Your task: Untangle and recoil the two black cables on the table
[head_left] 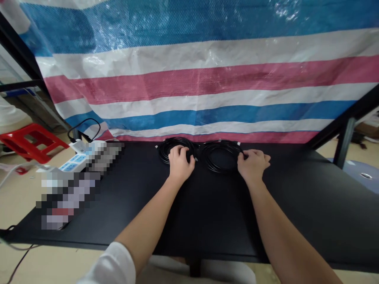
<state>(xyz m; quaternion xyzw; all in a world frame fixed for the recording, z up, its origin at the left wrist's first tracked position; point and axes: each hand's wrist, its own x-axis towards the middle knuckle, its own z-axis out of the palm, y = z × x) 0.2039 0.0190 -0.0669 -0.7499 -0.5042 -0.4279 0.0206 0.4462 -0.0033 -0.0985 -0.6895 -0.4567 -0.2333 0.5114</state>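
Two coils of black cable lie side by side at the far edge of a black table (207, 213). My left hand (180, 161) rests on the left coil (168, 148), its fingers curled over the loops. At the right rim of the right coil (220, 156), my right hand (253, 162) has its fingers closed on the cable. Both forearms reach forward across the table.
A white power strip (81, 156) with a black plug lead sits at the table's far left, beside a blurred patch. A striped blue, white and red tarp (201, 75) hangs behind. A red stool (32, 142) stands left; black frame legs (345, 142) right.
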